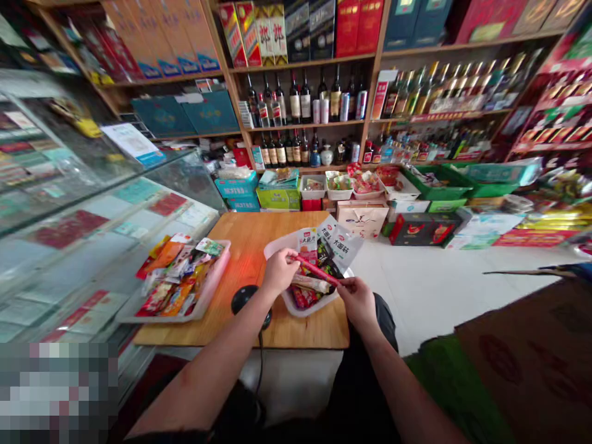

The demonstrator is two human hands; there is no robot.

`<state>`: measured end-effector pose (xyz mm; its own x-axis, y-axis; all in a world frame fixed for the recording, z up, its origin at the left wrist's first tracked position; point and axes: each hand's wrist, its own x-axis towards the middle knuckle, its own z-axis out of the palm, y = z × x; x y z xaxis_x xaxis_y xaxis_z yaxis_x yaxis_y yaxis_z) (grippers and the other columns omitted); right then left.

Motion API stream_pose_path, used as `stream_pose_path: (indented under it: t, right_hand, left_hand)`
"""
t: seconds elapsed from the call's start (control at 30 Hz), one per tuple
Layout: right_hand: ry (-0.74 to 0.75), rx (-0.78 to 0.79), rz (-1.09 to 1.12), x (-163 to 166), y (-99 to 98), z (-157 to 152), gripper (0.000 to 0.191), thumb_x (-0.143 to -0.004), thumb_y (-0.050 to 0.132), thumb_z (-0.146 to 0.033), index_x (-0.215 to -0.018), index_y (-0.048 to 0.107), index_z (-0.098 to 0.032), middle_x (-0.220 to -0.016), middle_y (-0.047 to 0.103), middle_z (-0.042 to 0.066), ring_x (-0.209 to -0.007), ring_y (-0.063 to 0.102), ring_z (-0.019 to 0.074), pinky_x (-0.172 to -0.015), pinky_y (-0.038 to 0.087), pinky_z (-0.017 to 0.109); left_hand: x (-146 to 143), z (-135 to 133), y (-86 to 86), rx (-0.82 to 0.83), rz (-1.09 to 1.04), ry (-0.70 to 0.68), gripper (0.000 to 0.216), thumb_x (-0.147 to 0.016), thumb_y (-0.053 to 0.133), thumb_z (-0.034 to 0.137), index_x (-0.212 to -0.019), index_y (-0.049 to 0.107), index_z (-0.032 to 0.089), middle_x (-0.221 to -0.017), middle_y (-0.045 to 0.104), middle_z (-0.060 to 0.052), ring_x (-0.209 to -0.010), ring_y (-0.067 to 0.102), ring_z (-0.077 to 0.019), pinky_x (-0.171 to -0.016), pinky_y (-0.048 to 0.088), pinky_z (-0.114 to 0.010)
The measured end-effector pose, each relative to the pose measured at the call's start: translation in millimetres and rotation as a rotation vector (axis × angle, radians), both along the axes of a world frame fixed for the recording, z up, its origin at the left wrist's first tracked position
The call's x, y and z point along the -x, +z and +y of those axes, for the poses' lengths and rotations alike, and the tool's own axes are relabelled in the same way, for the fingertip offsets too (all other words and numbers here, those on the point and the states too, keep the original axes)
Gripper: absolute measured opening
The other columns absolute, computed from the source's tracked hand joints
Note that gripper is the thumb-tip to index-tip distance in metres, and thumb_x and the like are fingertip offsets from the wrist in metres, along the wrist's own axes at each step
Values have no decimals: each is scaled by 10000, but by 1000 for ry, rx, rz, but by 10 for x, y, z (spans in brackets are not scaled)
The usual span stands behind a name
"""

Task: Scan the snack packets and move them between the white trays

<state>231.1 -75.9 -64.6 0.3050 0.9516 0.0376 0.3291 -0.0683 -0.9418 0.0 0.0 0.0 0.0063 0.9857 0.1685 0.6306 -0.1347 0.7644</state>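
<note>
While two bare hands are reaching over the wooden table (240, 225), they are holding one long, thin red packet (319, 271) between them. The left hand (277, 272) is pinching the far end, with its thumb and fingers closed on it. The right hand (359, 303) is pinching the near end in the same way, so neither hand is opening wide. The red packet is hanging above a white tub (298, 312) and slanting across it from back left to front right. Inside the tub, lots of snack packs are lying close together. Two silver bags (345, 246) are leaning at the back right and poking out past the rim. A pale, long pack (311, 283) is lying just under the red packet, and small red packs (304, 299) are filling the front. Beside the left arm (222, 351), which is hiding part of it, a round black thing (244, 298) is standing on the table. Over on the left, another tub (178, 319) is holding a messy heap of bright packs (185, 277), and it is resting near the glass counter (92, 234). Past the table, dark bottles (295, 98) are standing in rows on the shelves (305, 126).
</note>
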Motion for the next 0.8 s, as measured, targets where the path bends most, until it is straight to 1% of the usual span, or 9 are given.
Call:
stream_pose_path:
  t: [0.1, 0.2, 0.33, 0.43, 0.53, 0.63, 0.7, 0.73, 0.8]
  right_hand:
    - [-16, 9, -20, 7, 57, 12, 389, -794, 664, -507, -1003, 744, -189, -828, 770, 66, -749, 710, 235, -672, 496, 304]
    - [-30, 37, -36, 9, 93, 0, 450, -772, 667, -519, -1054, 752, -179, -758, 760, 61, -686, 701, 240, -629, 479, 306]
    - [-23, 54, -34, 19, 82, -9, 493, -758, 671, -532, -1070, 753, -159, -719, 748, 64, -607, 669, 237, -590, 451, 313]
    - [-19, 50, -56, 77, 68, 13, 470, -768, 678, -527, -1059, 752, -164, -741, 748, 65, -642, 668, 239, -612, 453, 318]
    - [6, 23, -41, 204, 98, 23, 424, -783, 689, -514, -1037, 751, -180, -798, 758, 66, -719, 680, 238, -665, 474, 323]
    - [65, 5, 0, 371, 173, -1, 395, -803, 689, -511, -1022, 749, -188, -848, 765, 67, -746, 678, 228, -694, 489, 323]
    - [100, 1, 10, 481, 229, -29, 376, -817, 687, -514, -1004, 751, -194, -857, 763, 64, -747, 672, 222, -699, 493, 323]
    - [116, -2, 12, 531, 255, -45, 369, -823, 687, -515, -995, 751, -195, -856, 761, 64, -749, 671, 221, -705, 496, 324]
    - [144, -16, 17, 625, 298, -77, 360, -834, 685, -515, -980, 749, -192, -844, 757, 66, -754, 670, 223, -721, 502, 330]
  left_hand:
    - [-97, 50, -10, -18, -115, -46, 273, -833, 655, 175, -1105, 669, 173, -1017, 773, -87, -968, 750, -228, -859, 585, -343]
    - [-132, 20, 8, -38, -223, -93, 300, -832, 676, 175, -1131, 654, 172, -1138, 751, -111, -1088, 724, -235, -889, 589, -333]
    - [-36, -151, 78, -43, -279, -118, 253, -837, 688, 186, -1089, 667, 174, -1131, 746, -113, -1063, 725, -229, -878, 597, -335]
    - [126, -336, 148, -88, -293, -96, 249, -855, 684, 206, -1103, 676, 178, -1108, 749, -105, -1018, 725, -211, -877, 594, -335]
    - [359, -549, 208, -163, -307, -29, 230, -890, 668, 247, -1111, 682, 185, -1112, 746, -103, -994, 720, -196, -900, 582, -338]
    - [699, -765, 188, -229, -283, 91, 219, -931, 625, 301, -1113, 683, 193, -1090, 742, -95, -976, 713, -195, -875, 576, -328]
    - [1014, -896, 98, -272, -199, 222, 228, -944, 600, 327, -1113, 680, 196, -1067, 737, -88, -953, 708, -199, -864, 570, -332]
    - [1199, -957, 30, -289, -126, 288, 234, -945, 592, 330, -1116, 676, 194, -1073, 731, -89, -965, 702, -207, -888, 563, -344]
    - [1599, -1073, -134, -292, 97, 419, 230, -933, 584, 317, -1104, 668, 188, -1107, 717, -103, -1034, 681, -239, -960, 534, -385]
